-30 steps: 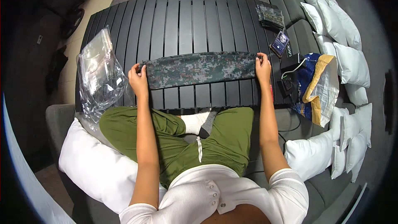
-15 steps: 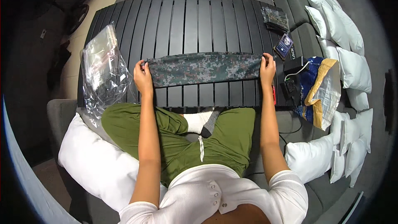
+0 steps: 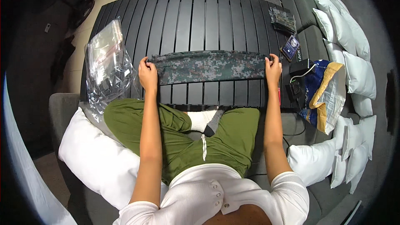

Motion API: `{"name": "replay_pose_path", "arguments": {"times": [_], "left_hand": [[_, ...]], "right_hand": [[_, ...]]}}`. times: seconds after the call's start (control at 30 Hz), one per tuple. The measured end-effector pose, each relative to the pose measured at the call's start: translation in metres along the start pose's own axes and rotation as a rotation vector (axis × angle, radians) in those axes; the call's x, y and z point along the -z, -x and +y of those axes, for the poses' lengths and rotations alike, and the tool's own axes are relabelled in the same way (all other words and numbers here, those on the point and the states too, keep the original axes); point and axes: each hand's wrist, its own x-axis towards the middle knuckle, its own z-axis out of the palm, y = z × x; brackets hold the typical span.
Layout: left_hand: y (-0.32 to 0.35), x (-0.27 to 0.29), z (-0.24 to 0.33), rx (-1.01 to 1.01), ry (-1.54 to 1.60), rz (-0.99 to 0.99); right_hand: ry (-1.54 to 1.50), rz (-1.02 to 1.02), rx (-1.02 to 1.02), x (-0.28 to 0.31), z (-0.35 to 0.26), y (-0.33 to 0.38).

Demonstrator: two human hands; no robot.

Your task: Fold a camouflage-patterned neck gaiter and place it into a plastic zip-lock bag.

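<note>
A long flat piece of camouflage-print cloth (image 3: 212, 67) lies stretched out across the slatted black table (image 3: 198, 21), in front of me. My left hand (image 3: 148, 74) is closed on its left end, thumb and fingers pinching the upper corner. At the opposite end my right hand (image 3: 273, 71) pinches the upper right corner. Between the two hands the cloth runs nearly straight, its top edge slightly uneven. Whether it is a sleeve or a folded piece I cannot tell.
Clear plastic bags (image 3: 106, 64) are heaped on the table's left. Packed camouflage pieces (image 3: 283, 21), a card (image 3: 290, 48), a black box with a cable (image 3: 301, 66) and a blue-and-tan sack (image 3: 321, 96) are on the right. White pillows (image 3: 310, 164) line the grey sofa.
The view has shifted slightly, so the table and things on it appear a little farther right. Both hands still hold the cloth's ends.
</note>
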Motion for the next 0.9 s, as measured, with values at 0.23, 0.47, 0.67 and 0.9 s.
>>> {"name": "replay_pose_path", "arguments": {"times": [0.23,0.47,0.67,0.9], "left_hand": [[-0.02,0.0,0.008,0.178,-0.009,-0.209],[-0.031,-0.007,0.007,0.231,-0.156,-0.256],[-0.022,-0.014,0.013,0.118,-0.264,-0.103],[-0.022,-0.013,0.007,-0.003,-0.311,-0.041]], "right_hand": [[-0.017,0.051,-0.071,0.003,-0.001,-0.007],[0.121,-0.063,-0.202,-0.021,-0.005,-0.017],[0.235,-0.105,-0.215,-0.026,0.003,-0.016],[0.214,-0.105,-0.188,-0.02,-0.012,-0.014]]}}
